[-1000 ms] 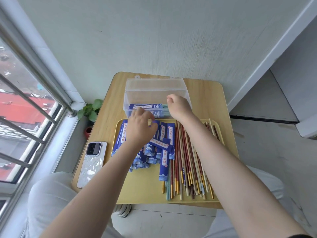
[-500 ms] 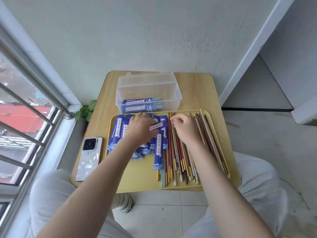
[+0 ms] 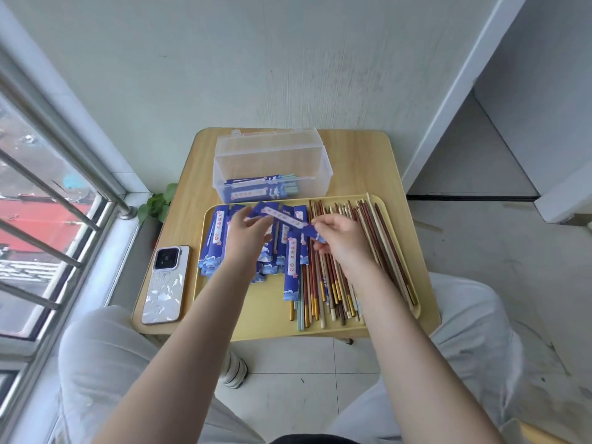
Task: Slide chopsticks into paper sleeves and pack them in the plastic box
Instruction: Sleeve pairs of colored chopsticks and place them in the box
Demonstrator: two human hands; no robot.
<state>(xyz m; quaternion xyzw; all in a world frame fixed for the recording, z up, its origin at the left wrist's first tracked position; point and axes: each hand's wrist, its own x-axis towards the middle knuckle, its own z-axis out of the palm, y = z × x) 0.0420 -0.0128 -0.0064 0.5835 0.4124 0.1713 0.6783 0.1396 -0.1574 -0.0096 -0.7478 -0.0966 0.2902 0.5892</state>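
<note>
A blue paper sleeve [image 3: 286, 220] with a white printed strip hung between both hands above the yellow tray [image 3: 256, 318]. The left hand [image 3: 248, 233] pinched its far end; the right hand [image 3: 339, 237] pinched its near end. Half a second before, both hands lay low on the piles. Beyond them, the plastic box [image 3: 272, 168] held sleeved pairs.

A tray [image 3: 256, 322] lay on the surface [image 3: 362, 161], at its near edge. Behind the tray stood an open plastic box [image 3: 272, 165] with a few sleeved chopsticks [image 3: 259, 190] inside. On the tray, a heap of paper sleeves [image 3: 217, 238] lay to the left and loose chopsticks [image 3: 378, 245] to the right. Above them, the left hand [image 3: 246, 238] and right hand [image 3: 342, 238] held one sleeve [image 3: 285, 217] between them. A phone [image 3: 163, 283] lay left of the tray; a plant [image 3: 157, 203] stood beyond the surface's left edge.
</note>
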